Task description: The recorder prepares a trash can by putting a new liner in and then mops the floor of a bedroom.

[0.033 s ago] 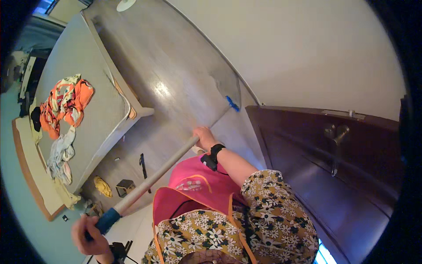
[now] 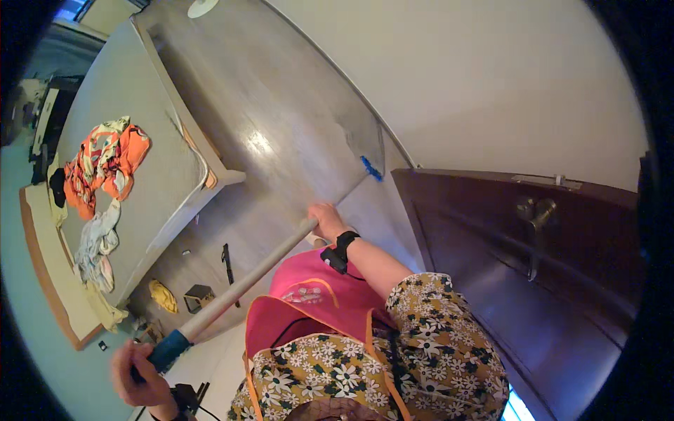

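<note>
A long-handled mop (image 2: 260, 271) slants across the view, from a teal end grip (image 2: 168, 351) at the lower left to a small blue head (image 2: 371, 168) on the floor. My left hand (image 2: 138, 375) is closed around the end grip. Farther down the pale pole, my right hand (image 2: 328, 221) wraps it, with a dark strap and small device (image 2: 340, 252) on that wrist. The blue head lies where the wall meets the dark door. A faint grey patch shows beside it; I cannot make out whether it belongs to the mop.
To the left stands a bed (image 2: 133, 91) with orange patterned clothes (image 2: 105, 165) and pale cloth (image 2: 98, 245). A dark brown door (image 2: 484, 231) with a metal handle is on the right. A black stick-like object (image 2: 227, 263), small box (image 2: 199, 297) and yellow cloth (image 2: 163, 296) lie on the floor.
Almost nothing differs. My left hand and the grip end of the mop have shifted very slightly; both hands keep their hold.
</note>
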